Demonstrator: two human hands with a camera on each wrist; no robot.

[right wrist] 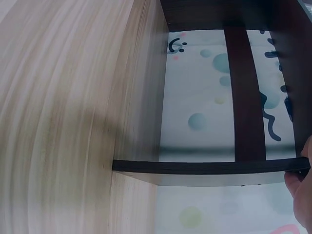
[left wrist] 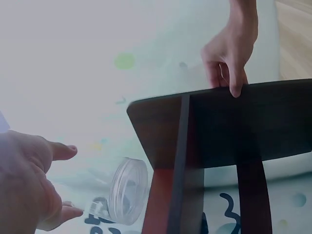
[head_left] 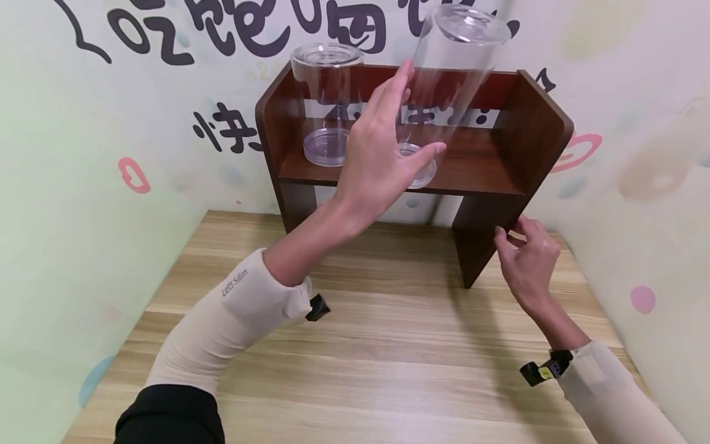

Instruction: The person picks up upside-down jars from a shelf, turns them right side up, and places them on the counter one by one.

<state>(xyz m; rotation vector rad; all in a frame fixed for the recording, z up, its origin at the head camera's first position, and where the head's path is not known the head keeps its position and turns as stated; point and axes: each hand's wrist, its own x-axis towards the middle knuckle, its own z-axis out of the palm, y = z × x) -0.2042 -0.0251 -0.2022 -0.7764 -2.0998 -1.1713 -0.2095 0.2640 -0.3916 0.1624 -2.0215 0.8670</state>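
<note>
In the head view, the left hand (head_left: 383,154) is raised in front of a dark wooden shelf (head_left: 488,163) that stands on the desk (head_left: 388,345). Its fingers are straight and spread, thumb stretched toward the base of a tall clear jar (head_left: 452,74), so the grip is wide and holds nothing. Whether the fingertips touch the jar's wall cannot be told. The jar's base rests at the front of the shelf board, and its long axis leans: the lidded top points up and to the right, away from the hand. A second clear jar (head_left: 327,102) stands upright on the left end of the same board, well apart from the tilted one. The right hand (head_left: 527,256) is low at the right leg of the shelf, its fingers curled onto the leg's front edge. Both forearms wear pale sleeves, and the wall behind carries dark painted characters.

In the left wrist view, the left hand (left wrist: 29,185) shows at the lower left with thumb and fingers apart. The tall clear jar (left wrist: 127,190) appears end-on just beyond them, its round base facing the camera. The right hand (left wrist: 229,53) pinches the edge of the shelf (left wrist: 243,126).

In the right wrist view, the desk (right wrist: 63,117) fills the left side, the shelf (right wrist: 204,167) crosses the frame, and fingertips of the right hand (right wrist: 300,190) press on its edge at the right border.
</note>
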